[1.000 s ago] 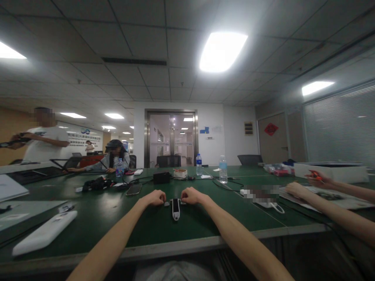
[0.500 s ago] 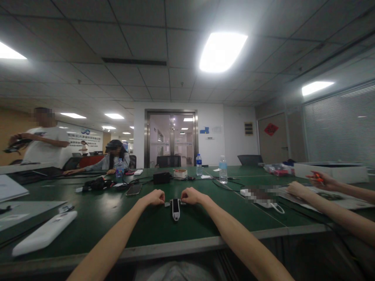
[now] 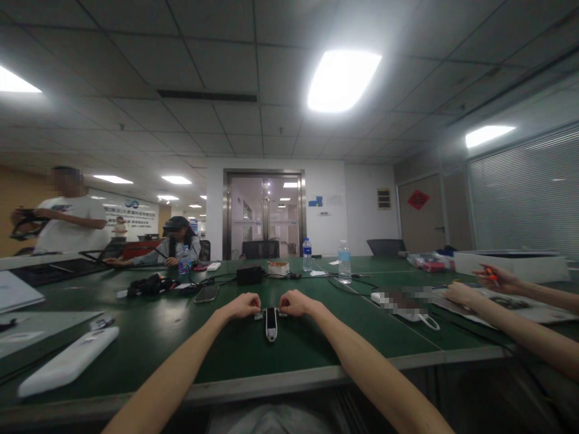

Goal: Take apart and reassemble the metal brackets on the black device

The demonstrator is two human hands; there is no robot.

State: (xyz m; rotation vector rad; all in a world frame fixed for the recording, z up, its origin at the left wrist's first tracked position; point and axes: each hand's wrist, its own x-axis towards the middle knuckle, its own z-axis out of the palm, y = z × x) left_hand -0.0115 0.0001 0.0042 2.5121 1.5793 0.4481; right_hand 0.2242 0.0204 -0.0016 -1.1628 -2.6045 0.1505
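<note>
A slim white device with a black top [image 3: 271, 324] lies on the green table, its narrow end toward me. Small pale pieces stick out from both sides of its far end. My left hand [image 3: 245, 305] is closed, with its fingertips at the left side piece. On the opposite side, my right hand [image 3: 295, 302] pinches at the right side piece. The fingers partly cover both pieces, and their exact kind is too small to tell.
A phone [image 3: 207, 293] lies beyond my left hand, near a black box [image 3: 249, 275] and cables. Two water bottles [image 3: 344, 263] stand farther back. A white case [image 3: 70, 360] lies at left. At right, another person's hands [image 3: 461, 294] work over papers, beside a white power strip [image 3: 402, 307].
My left hand has shifted slightly right, closer to the device. My right hand and the device have barely moved. At far left, the standing person's hands and the item they hold have moved.
</note>
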